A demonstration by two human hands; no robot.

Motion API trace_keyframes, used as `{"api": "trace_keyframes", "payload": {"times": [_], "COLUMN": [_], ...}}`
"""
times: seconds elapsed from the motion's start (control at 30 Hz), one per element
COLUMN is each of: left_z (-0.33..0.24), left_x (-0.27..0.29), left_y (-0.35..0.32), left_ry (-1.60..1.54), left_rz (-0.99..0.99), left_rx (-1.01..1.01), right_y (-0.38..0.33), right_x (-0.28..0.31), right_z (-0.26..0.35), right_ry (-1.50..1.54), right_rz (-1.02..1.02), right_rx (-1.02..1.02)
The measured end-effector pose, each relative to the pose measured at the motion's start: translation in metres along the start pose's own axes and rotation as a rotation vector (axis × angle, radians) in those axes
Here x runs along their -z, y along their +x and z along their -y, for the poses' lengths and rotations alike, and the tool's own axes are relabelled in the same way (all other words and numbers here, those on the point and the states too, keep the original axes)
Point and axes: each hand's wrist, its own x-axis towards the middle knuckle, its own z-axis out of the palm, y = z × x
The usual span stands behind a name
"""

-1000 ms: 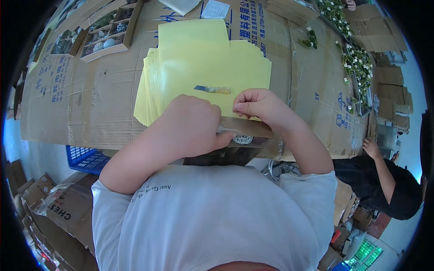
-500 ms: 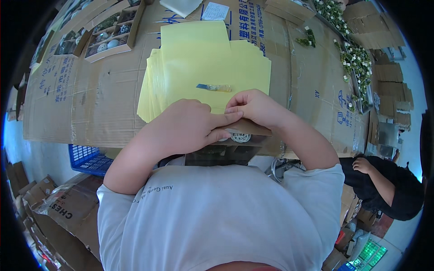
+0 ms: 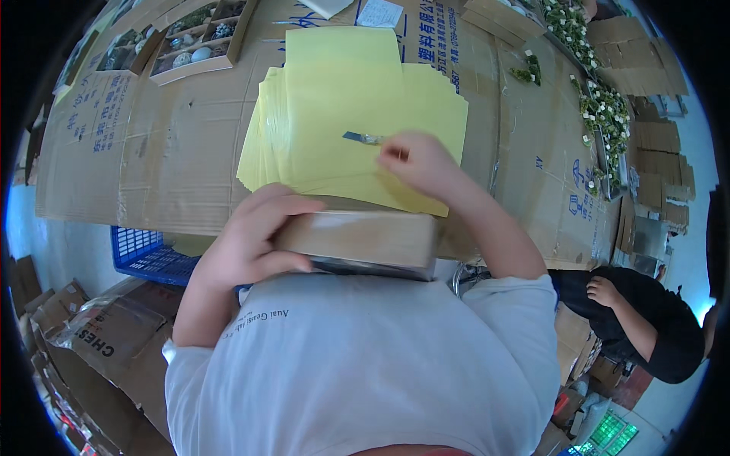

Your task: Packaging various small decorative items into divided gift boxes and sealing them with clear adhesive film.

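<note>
A shallow brown cardboard box (image 3: 365, 237) is held up close to my shirt, its long side facing up. My left hand (image 3: 262, 235) grips the box's left end, thumb on the near side and fingers over the far side. Beyond it lies a stack of yellow sheets (image 3: 342, 99), with a small blade (image 3: 354, 137) on top, its handle wrapped in clear tape. My right hand (image 3: 418, 161) is over the sheets with curled fingers, slightly blurred, covering the end of the blade's handle. Whether the fingers pinch anything is hidden.
Compartment boxes (image 3: 199, 57) of ball-shaped ornaments stand at the far left of the cardboard-covered table (image 3: 175, 159). Green sprigs with white bits (image 3: 604, 106) fill trays at the right. A blue basket (image 3: 152, 254) sits below the left edge. Another person (image 3: 639, 319) is at the right.
My right hand has left the box and moved forward to the blade's handle. The box has turned so its side faces up, with my left hand now on its left end.
</note>
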Motion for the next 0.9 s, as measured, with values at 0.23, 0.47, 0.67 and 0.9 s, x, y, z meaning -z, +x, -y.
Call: {"api": "trace_keyframes", "payload": {"times": [0.23, 0.47, 0.67, 0.9], "left_z": [0.015, 0.035, 0.075, 0.111], "left_x": [-0.030, 0.020, -0.020, -0.045], "left_y": [-0.057, -0.021, 0.082, 0.104], "left_ry": [0.137, -0.347, -0.092, 0.533], "left_rz": [0.170, -0.044, -0.169, 0.095], "left_rx": [0.562, 0.524, 0.299, -0.117], "right_y": [0.036, 0.022, 0.012, 0.016], "right_x": [-0.009, 0.011, 0.013, 0.003], "right_z": [-0.022, -0.035, -0.060, -0.053], "right_ry": [-0.269, -0.058, 0.168, 0.147], "right_rz": [-0.142, -0.214, -0.294, -0.211], "right_rx": [0.243, 0.155, -0.043, -0.039]}}
